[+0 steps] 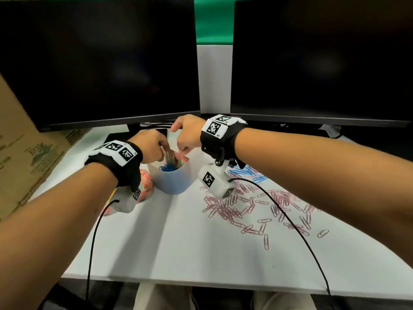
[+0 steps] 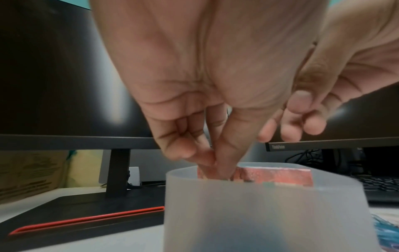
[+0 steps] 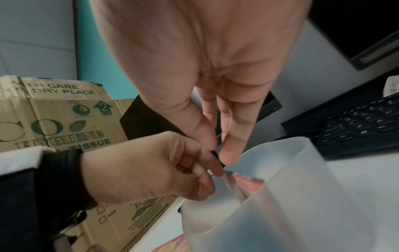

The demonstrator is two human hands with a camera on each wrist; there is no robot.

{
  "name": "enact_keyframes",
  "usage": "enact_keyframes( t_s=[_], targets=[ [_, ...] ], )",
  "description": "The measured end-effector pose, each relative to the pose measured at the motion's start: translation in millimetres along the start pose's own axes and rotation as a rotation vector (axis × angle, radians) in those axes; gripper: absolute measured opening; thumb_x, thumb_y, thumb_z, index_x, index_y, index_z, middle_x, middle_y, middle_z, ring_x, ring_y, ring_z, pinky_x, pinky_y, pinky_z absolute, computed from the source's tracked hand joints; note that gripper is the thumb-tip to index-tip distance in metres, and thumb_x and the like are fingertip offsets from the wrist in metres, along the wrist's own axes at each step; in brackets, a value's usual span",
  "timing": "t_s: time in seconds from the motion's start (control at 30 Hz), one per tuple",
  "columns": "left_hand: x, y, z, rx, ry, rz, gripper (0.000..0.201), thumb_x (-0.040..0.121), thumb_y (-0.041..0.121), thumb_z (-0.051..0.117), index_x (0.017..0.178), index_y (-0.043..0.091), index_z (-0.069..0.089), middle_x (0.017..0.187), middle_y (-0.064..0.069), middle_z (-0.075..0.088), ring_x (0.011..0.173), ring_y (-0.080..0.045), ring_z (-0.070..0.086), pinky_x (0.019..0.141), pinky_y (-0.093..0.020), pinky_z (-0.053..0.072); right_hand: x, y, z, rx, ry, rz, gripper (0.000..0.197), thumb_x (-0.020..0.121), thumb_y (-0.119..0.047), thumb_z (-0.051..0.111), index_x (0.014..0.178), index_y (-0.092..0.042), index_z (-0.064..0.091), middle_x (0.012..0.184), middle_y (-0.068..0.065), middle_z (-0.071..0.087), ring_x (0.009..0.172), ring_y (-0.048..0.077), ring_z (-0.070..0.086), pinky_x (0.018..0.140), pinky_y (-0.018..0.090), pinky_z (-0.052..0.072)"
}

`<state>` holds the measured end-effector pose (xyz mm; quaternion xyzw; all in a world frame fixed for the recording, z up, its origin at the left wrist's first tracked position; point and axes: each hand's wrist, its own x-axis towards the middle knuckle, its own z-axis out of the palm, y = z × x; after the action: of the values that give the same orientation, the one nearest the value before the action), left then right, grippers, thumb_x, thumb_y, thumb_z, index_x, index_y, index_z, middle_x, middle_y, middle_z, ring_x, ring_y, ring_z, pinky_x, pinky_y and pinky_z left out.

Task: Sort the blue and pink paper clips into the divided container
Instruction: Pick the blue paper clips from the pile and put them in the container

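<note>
A translucent container (image 1: 176, 182) (image 2: 259, 213) (image 3: 302, 187) stands in the middle of the white table. An upright divider (image 1: 172, 156) (image 3: 234, 185) splits it. Blue clips (image 1: 167, 168) lie in the near compartment, and something pink-red (image 2: 280, 175) shows in the far one. My left hand (image 1: 162, 151) (image 2: 218, 163) (image 3: 207, 172) reaches into the container and pinches the top of the divider. My right hand (image 1: 182, 151) (image 2: 298, 126) (image 3: 218, 148) hangs over the far compartment with its fingers bunched and pointing down; no clip shows between them. Loose pink clips (image 1: 223, 209) and a blue pile (image 1: 250, 173) lie to the right.
Two dark monitors (image 1: 100, 63) (image 1: 324, 59) stand close behind the container, one with a black and red stand base (image 2: 86, 216). A cardboard box (image 1: 22, 164) (image 3: 64, 119) is at the left and a keyboard (image 3: 356, 124) at the back right. A pink patterned object (image 1: 146, 186) lies left of the container.
</note>
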<state>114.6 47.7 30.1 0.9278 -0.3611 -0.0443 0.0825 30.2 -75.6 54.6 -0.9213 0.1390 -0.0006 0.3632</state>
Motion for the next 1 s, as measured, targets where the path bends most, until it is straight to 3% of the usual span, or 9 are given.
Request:
enact_keyframes(
  t_s=[0.1, 0.17, 0.27, 0.33, 0.43, 0.53, 0.67, 0.83, 1.0],
  targets=[
    [2, 5, -2, -0.074, 0.078, 0.001, 0.024, 0.083, 0.005, 0.061, 0.099, 0.019, 0.072, 0.091, 0.001, 0.066, 0.088, -0.017, 0.058, 0.072, -0.024, 0.042, -9, 26, -17, 0.009, 0.11, 0.009, 0.04, 0.083, 0.001, 0.058, 0.117, -0.018, 0.06, 0.088, 0.009, 0.073, 0.077, 0.022, 0.073, 0.077, 0.036, 0.061],
    [2, 18, -3, -0.143, 0.156, 0.03, 0.019, 0.083, 0.008, 0.06, 0.091, 0.022, 0.069, 0.088, 0.002, 0.063, 0.09, -0.019, 0.061, 0.073, -0.024, 0.044, -15, 52, -32, -0.01, 0.144, 0.055, 0.031, 0.084, -0.001, 0.057, 0.11, -0.016, 0.063, 0.074, 0.006, 0.069, 0.063, 0.022, 0.069, 0.07, 0.034, 0.061],
    [1, 52, 1, -0.291, 0.176, 0.117, 0.016, 0.085, 0.012, 0.061, 0.085, 0.026, 0.068, 0.082, 0.002, 0.064, 0.079, -0.016, 0.064, 0.061, -0.023, 0.051, -31, 94, -56, -0.16, 0.153, 0.149, 0.024, 0.084, -0.003, 0.056, 0.1, -0.019, 0.066, 0.062, 0.004, 0.062, 0.052, 0.019, 0.06, 0.06, 0.027, 0.056],
    [4, 78, 8, -0.32, 0.15, 0.197, 0.014, 0.085, 0.012, 0.062, 0.086, 0.023, 0.071, 0.079, 0.003, 0.064, 0.072, -0.013, 0.062, 0.053, -0.012, 0.049, -41, 122, -68, -0.238, 0.17, 0.225, 0.023, 0.084, -0.003, 0.056, 0.095, -0.019, 0.068, 0.063, 0.003, 0.061, 0.054, 0.019, 0.059, 0.057, 0.026, 0.055],
    [17, 113, 26, -0.263, 0.045, 0.268, 0.013, 0.083, 0.014, 0.065, 0.086, 0.025, 0.071, 0.078, 0.007, 0.065, 0.078, -0.013, 0.061, 0.069, -0.017, 0.048, -52, 158, -76, -0.361, 0.143, 0.298, 0.027, 0.085, -0.004, 0.054, 0.102, -0.009, 0.073, 0.087, 0.007, 0.07, 0.079, 0.025, 0.067, 0.077, 0.035, 0.059],
    [32, 137, 49, -0.189, -0.05, 0.285, 0.016, 0.084, 0.013, 0.064, 0.092, 0.023, 0.074, 0.086, 0.006, 0.066, 0.088, -0.015, 0.063, 0.077, -0.021, 0.047, -61, 187, -83, -0.471, 0.097, 0.32, 0.028, 0.086, -0.012, 0.056, 0.109, -0.013, 0.072, 0.11, 0.008, 0.069, 0.104, 0.026, 0.064, 0.085, 0.031, 0.052],
    [51, 158, 76, -0.097, -0.125, 0.285, 0.02, 0.085, 0.011, 0.062, 0.095, 0.021, 0.076, 0.1, 0.002, 0.073, 0.098, -0.018, 0.065, 0.083, -0.022, 0.049, -73, 215, -94, -0.529, 0.093, 0.353, 0.024, 0.085, -0.016, 0.057, 0.104, -0.013, 0.072, 0.103, 0.008, 0.07, 0.097, 0.026, 0.066, 0.083, 0.032, 0.053],
    [63, 169, 103, 0.079, -0.191, 0.259, 0.012, 0.08, 0.019, 0.066, 0.087, 0.025, 0.074, 0.097, 0.002, 0.072, 0.092, -0.022, 0.067, 0.083, -0.033, 0.056, -82, 232, -99, -0.572, 0.018, 0.37, 0.019, 0.08, -0.014, 0.063, 0.095, -0.014, 0.075, 0.099, 0.005, 0.072, 0.095, 0.025, 0.066, 0.083, 0.033, 0.056],
    [67, 169, 108, 0.093, -0.212, 0.244, 0.007, 0.083, 0.024, 0.064, 0.08, 0.027, 0.07, 0.1, 0.001, 0.071, 0.093, -0.022, 0.065, 0.087, -0.034, 0.055, -84, 233, -88, -0.571, -0.046, 0.337, 0.02, 0.075, -0.028, 0.075, 0.091, -0.016, 0.075, 0.093, 0.001, 0.074, 0.089, 0.02, 0.067, 0.08, 0.035, 0.059]
  ],
)
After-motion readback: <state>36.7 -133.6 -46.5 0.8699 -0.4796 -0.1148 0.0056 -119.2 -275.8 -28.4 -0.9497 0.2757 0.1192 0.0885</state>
